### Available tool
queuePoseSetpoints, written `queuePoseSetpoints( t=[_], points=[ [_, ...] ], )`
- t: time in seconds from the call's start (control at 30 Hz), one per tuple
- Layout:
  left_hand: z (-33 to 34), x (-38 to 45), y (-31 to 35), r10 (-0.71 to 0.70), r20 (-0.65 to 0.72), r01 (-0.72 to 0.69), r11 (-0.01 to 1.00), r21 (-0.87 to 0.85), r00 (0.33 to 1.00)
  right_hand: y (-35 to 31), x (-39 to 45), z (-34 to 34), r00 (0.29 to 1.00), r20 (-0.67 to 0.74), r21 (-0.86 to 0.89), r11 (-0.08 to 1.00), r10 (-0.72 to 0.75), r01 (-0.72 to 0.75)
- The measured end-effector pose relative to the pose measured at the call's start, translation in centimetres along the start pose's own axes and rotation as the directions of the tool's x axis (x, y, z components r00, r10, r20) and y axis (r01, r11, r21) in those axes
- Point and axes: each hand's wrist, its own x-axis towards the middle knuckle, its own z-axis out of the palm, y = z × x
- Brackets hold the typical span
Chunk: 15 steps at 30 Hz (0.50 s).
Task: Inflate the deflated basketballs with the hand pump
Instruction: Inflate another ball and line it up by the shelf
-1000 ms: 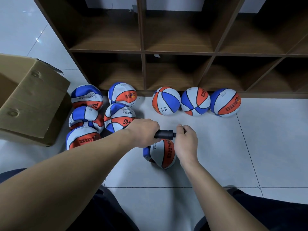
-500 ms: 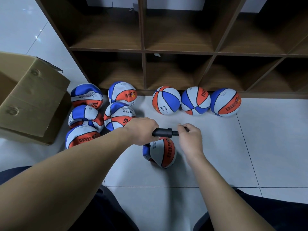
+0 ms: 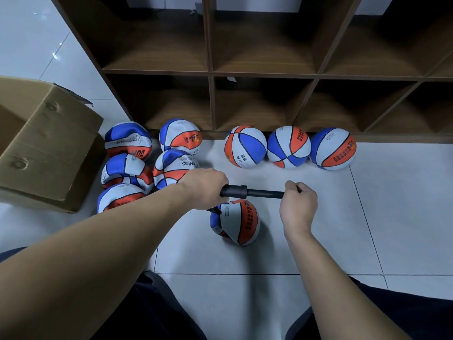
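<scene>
1. Your left hand grips the barrel of the black cylindrical hand pump, held level.
2. Your right hand, at 3 o'clock from the left, is curled round the pump's handle end; the rod shows between your hands.
3. The crumpled blue, white and orange basketball lies on the pale tiled floor just below the pump.
4. Three round basketballs sit at 12 o'clock by the brown wooden shelf; five limp basketballs lie at 10 o'clock beside the brown cardboard box.

matt black pump, glossy floor tiles, wooden shelf
</scene>
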Motion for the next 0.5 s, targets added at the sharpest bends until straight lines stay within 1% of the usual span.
queuePoseSetpoints(
  t=[0.17, 0.33, 0.5],
  points=[
    [0.0, -0.1, 0.4, 0.021, -0.021, -0.021, 1.0, 0.019, 1.0, -0.1, -1.0, 0.8, 0.999, 0.028, -0.039, 0.999, -0.029, 0.03],
    [-0.1, -0.1, 1.0, 0.041, -0.03, -0.041, 0.999, 0.012, 0.999, -0.2, -1.9, 1.3, 0.994, 0.059, -0.076, 0.993, -0.09, 0.095],
    [-0.1, -0.2, 1.2, 0.047, -0.019, -0.047, 0.999, 0.006, 0.999, -0.2, -2.8, 2.0, 0.986, 0.111, -0.118, 0.983, -0.128, 0.141]
  ],
)
